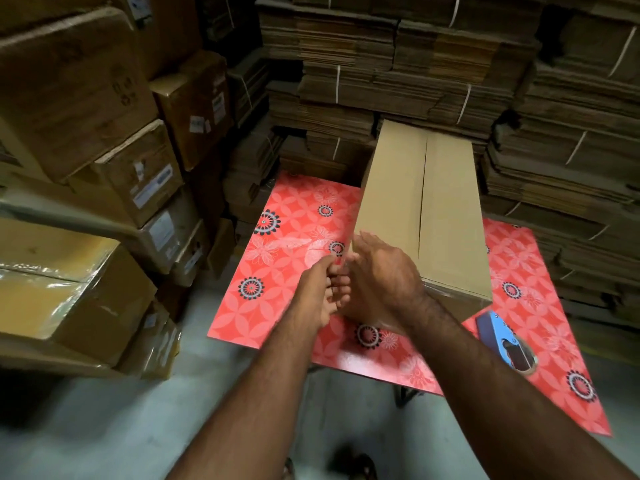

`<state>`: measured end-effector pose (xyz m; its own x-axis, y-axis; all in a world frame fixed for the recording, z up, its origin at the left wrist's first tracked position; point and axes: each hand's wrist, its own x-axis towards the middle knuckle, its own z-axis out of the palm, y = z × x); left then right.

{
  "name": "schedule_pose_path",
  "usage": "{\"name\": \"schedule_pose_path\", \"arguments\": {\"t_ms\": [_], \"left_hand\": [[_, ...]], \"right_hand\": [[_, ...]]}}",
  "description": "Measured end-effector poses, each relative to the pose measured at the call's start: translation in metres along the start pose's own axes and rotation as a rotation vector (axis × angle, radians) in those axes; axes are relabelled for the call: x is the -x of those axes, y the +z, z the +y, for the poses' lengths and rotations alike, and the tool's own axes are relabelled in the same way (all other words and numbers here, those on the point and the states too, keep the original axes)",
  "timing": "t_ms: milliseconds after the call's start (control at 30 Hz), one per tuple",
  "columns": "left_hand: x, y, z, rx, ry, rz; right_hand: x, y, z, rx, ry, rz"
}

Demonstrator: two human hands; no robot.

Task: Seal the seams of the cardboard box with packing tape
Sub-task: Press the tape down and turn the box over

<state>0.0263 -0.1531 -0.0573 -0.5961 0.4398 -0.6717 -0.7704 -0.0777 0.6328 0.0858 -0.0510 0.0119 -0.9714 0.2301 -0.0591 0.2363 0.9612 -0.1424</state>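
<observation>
A long brown cardboard box (446,202) lies on the red flower-patterned table (284,265), its top flaps meeting in a lengthwise seam (422,202). A shiny strip shows on its near end. My right hand (381,282) reaches with straight fingers to the box's near left corner and touches its side. My left hand (322,292) sits right beside and partly under it, fingers curled toward the right palm; whether it pinches anything is not clear. A blue tape dispenser (505,341) lies on the table to the right, apart from both hands.
Stacked sealed cartons (104,168) fill the left side. Bundles of flat cardboard (415,64) rise behind and to the right of the table. Grey floor (138,427) lies in front, with a sandalled foot (356,465) at the bottom edge.
</observation>
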Motion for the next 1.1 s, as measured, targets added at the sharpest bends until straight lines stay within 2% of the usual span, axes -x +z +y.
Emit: {"name": "schedule_pose_path", "arguments": {"t_ms": [233,300,400,467,600,733,767,900,1000,1100], "left_hand": [[-0.005,-0.007,0.005,-0.041,0.139,-0.005],[-0.010,-0.008,0.003,-0.123,0.305,0.035],[-0.023,-0.006,0.002,-0.337,0.606,0.187],[-0.028,0.000,-0.003,-0.422,0.700,0.268],[-0.028,0.011,-0.017,-0.354,0.800,0.304],[-0.030,0.000,-0.015,-0.197,0.765,0.426],[-0.026,-0.003,-0.015,-0.144,0.769,0.410],[-0.006,0.007,-0.016,0.023,0.664,0.112],[-0.005,0.011,-0.024,-0.178,0.702,0.041],[-0.006,0.012,-0.021,-0.331,0.621,-0.015]], "right_hand": [[-0.007,0.001,0.004,0.038,0.017,0.036],[-0.006,-0.001,0.003,0.066,0.005,0.057],[-0.004,-0.005,-0.005,0.117,-0.029,-0.009],[-0.002,-0.002,-0.009,0.138,-0.031,0.035],[-0.007,0.021,0.004,0.077,0.000,0.092],[-0.009,0.034,0.012,0.083,-0.012,0.090],[-0.009,0.035,0.014,0.075,-0.015,0.085],[-0.011,0.040,0.014,0.049,-0.012,0.085],[-0.011,0.042,0.020,0.043,-0.018,0.076],[-0.011,0.035,0.025,0.044,-0.055,0.032]]}}
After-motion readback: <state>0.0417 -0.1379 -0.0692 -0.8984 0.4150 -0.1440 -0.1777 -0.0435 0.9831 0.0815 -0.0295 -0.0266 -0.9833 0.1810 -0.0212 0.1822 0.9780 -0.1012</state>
